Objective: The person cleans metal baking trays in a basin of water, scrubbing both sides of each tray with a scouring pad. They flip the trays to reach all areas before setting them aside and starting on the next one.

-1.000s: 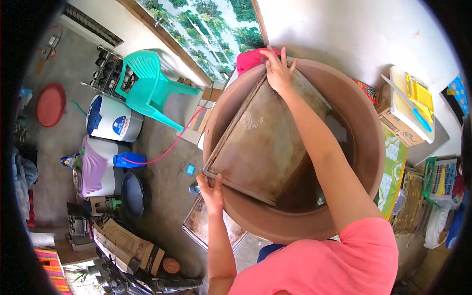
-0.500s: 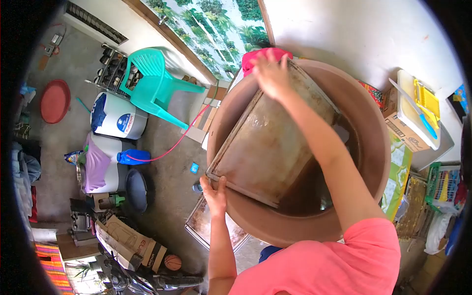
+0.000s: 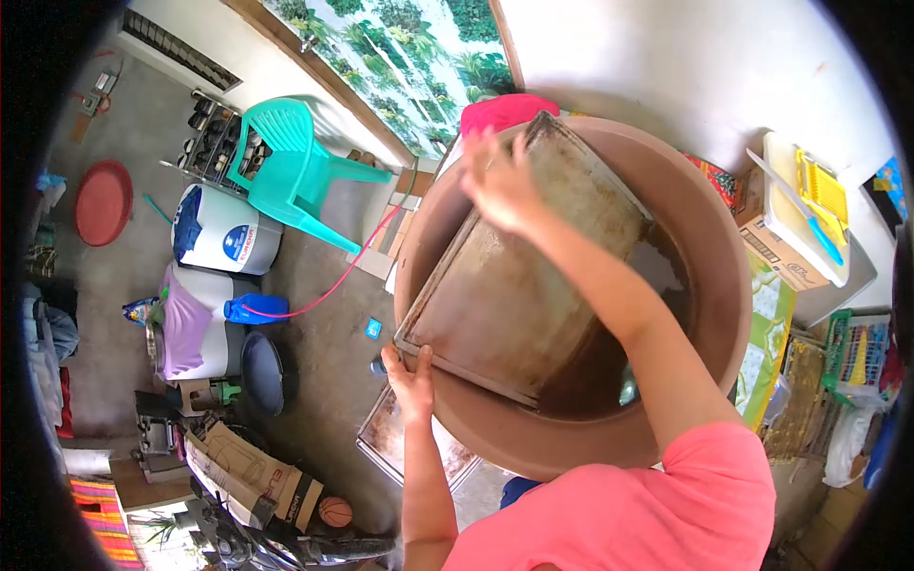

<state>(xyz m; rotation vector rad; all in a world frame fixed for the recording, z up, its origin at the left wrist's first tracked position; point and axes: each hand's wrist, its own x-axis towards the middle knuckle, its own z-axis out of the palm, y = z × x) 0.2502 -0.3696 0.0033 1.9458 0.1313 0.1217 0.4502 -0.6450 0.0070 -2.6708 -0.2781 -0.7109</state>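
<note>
A stained rectangular baking tray (image 3: 533, 276) leans inside a large brown tub (image 3: 719, 257), its lower part reaching into dark brown water (image 3: 609, 371). My left hand (image 3: 411, 383) grips the tray's near left corner at the tub's rim, thumb on top. My right hand (image 3: 500, 186), blurred by motion, is at the tray's upper left edge, with the forearm stretched across the tub. Its fingers are too smeared to show what they hold. Below my left hand, outside the tub, lies a second stained tray (image 3: 390, 423), partly hidden by my forearm.
A green plastic chair (image 3: 300, 171) stands left of the tub. A red hose runs from the tiles to a blue container (image 3: 257, 308). At the right, a knife (image 3: 795, 205) and yellow grater (image 3: 824, 190) lie over a cardboard box (image 3: 776, 247). A black basin (image 3: 261, 373) sits on the floor.
My right hand has moved slightly left and down along the tray's edge, staying blurred. My left hand keeps its hold at the corner. The whole view has shifted a little.
</note>
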